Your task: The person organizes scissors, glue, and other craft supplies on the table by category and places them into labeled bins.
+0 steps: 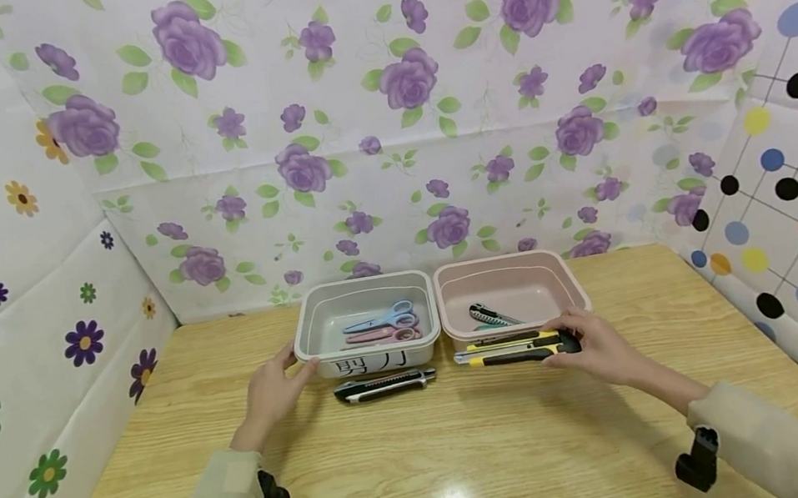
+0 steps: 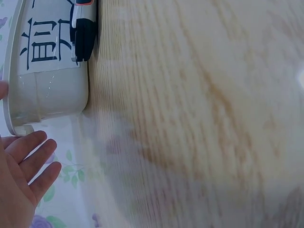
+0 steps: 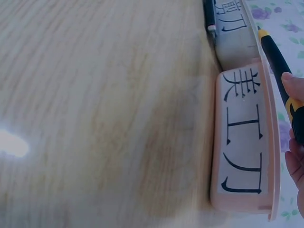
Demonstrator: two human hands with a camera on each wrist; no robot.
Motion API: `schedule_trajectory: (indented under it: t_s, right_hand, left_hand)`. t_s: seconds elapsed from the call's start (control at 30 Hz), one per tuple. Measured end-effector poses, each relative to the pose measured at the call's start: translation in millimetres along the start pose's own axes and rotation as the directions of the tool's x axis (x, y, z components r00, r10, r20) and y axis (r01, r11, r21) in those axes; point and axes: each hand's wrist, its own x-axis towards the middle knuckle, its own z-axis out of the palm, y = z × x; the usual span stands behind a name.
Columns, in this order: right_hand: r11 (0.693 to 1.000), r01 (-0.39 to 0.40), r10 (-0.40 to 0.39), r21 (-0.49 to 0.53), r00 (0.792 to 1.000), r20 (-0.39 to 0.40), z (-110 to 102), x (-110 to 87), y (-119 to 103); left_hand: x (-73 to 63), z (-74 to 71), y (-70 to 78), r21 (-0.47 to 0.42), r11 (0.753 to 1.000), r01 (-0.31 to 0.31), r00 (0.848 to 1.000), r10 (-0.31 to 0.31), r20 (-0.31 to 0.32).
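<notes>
My right hand (image 1: 603, 347) grips the handle end of a yellow and black utility knife (image 1: 514, 349), its tip pointing left. The knife is held in front of the pink bin's (image 1: 574, 286) front rim, overlapping the label there. Inside that bin lies a black utility knife (image 1: 493, 316) with a teal one partly hidden. At the grey bin's (image 1: 309, 328) left front corner rests my left hand (image 1: 270, 396), thumb by the rim, other fingers loosely extended along the side. A black and white utility knife (image 1: 385, 385) lies on the table before the grey bin.
Blue scissors (image 1: 381, 319) and pink scissors (image 1: 383, 334) lie in the grey bin. Both bins carry white labels with black characters and stand side by side on the wood table (image 1: 426, 456). Flowered sheets (image 1: 376, 193) hang behind them.
</notes>
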Motion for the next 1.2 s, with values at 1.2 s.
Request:
schedule_trajectory:
  t_s: [1.2]
  right_hand:
    - [0.995, 0.011, -0.014, -0.096, 0.999, -0.036, -28.8, 38.4, 15.5]
  left_hand:
    - [2.6, 1.5, -1.2, 0.005, 1.000, 0.030, 0.999, -0.030, 0.018]
